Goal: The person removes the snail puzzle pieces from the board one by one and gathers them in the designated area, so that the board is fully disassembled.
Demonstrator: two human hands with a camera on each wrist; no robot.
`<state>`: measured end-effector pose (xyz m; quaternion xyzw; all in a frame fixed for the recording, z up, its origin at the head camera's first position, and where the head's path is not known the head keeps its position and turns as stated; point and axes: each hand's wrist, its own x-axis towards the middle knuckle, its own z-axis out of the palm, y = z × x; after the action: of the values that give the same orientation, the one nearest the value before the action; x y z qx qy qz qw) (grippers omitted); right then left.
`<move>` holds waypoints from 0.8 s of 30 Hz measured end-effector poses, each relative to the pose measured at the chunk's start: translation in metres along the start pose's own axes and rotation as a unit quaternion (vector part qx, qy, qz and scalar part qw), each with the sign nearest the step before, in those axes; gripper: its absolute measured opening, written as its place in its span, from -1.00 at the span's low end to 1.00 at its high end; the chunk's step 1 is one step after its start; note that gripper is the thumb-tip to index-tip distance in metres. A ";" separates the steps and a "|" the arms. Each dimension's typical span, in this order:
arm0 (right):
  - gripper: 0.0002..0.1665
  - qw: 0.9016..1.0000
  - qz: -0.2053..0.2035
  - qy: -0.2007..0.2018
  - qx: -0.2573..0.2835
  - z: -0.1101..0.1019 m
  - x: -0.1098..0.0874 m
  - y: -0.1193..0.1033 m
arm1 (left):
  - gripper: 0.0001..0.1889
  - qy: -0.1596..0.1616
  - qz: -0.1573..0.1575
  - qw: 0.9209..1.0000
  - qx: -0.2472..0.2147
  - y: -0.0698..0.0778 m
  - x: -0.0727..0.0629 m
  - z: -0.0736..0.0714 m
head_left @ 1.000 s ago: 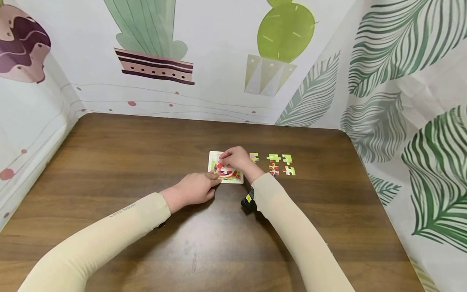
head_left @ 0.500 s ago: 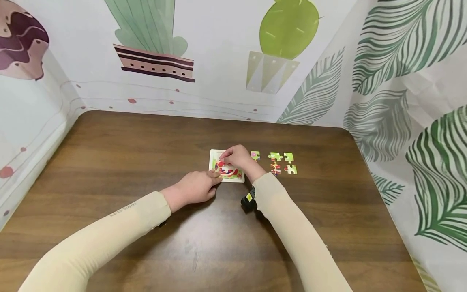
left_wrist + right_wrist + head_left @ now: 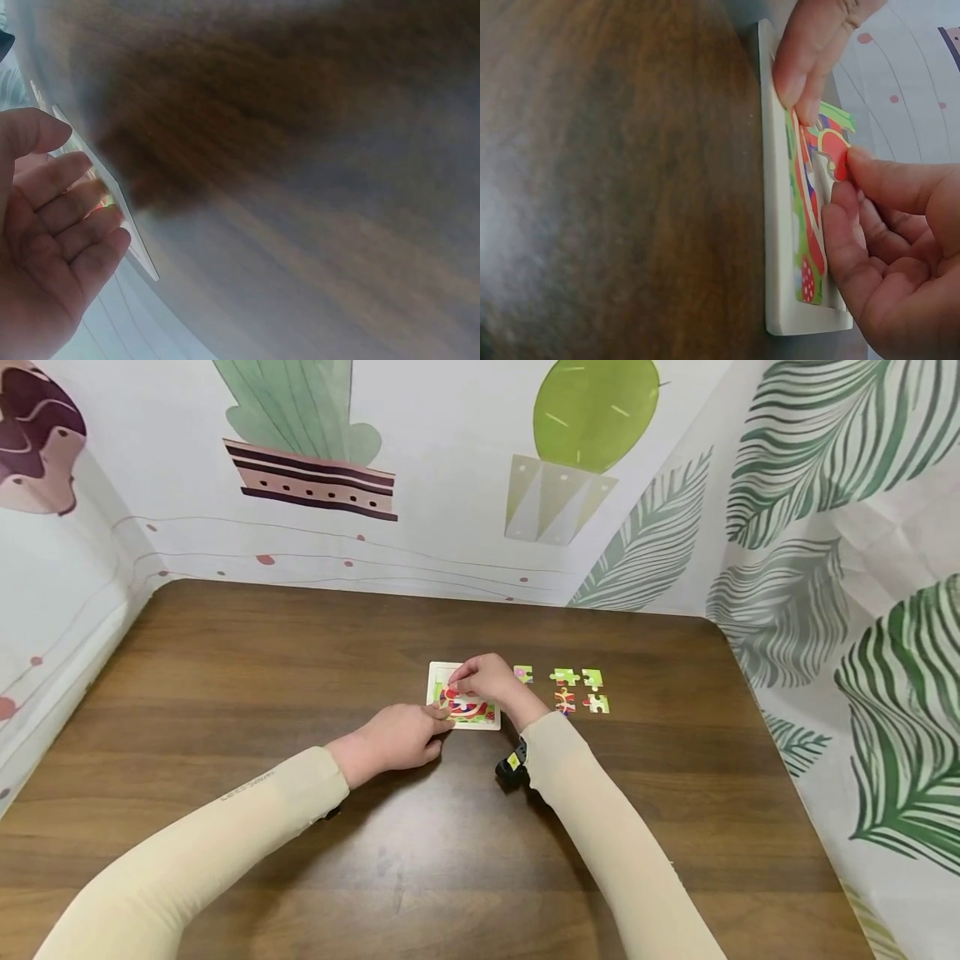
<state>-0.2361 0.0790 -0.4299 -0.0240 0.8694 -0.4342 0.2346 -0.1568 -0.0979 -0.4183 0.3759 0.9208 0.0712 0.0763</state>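
Note:
A small jigsaw board (image 3: 476, 727) with a white raised rim lies on the table, partly filled with red, green and blue picture pieces. My left hand (image 3: 397, 737) rests at its left side, and in the right wrist view its fingertips (image 3: 795, 90) press on the pieces near the rim. Over the board, my right hand (image 3: 489, 681) pinches a red puzzle piece (image 3: 841, 166) between thumb and fingers. That piece looks slightly tilted against the others; whether it is seated cannot be told. The left wrist view shows the left hand's fingers slightly bent over the board's edge.
Right of the board lie several loose puzzle pieces, among them a green one with a pink spot (image 3: 523, 674), a red-and-yellow one (image 3: 565, 700) and a green-and-white one (image 3: 597, 703). The brown wooden table (image 3: 300, 643) meets a patterned wall cloth (image 3: 450, 485) at the back.
Both hands stay at the board with almost no movement, the right one still pinching the red puzzle piece. The head view has shifted slightly.

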 end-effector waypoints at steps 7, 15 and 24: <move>-0.81 1.000 0.006 0.014 0.009 0.003 0.001 0.000 | -0.59 0.005 -0.001 1.000 0.000 -0.001 -0.001 0.002; -0.83 0.999 0.024 0.016 0.023 0.004 0.003 -0.002 | -0.60 0.015 0.001 1.000 0.000 -0.002 0.000 0.002; -0.82 0.998 0.033 0.019 0.050 0.004 0.004 -0.002 | -0.59 0.012 -0.008 1.000 0.002 0.000 0.001 0.003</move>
<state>-0.2385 0.0738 -0.4320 0.0248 0.8514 -0.4690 0.2333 -0.1566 -0.0973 -0.4212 0.3680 0.9246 0.0735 0.0655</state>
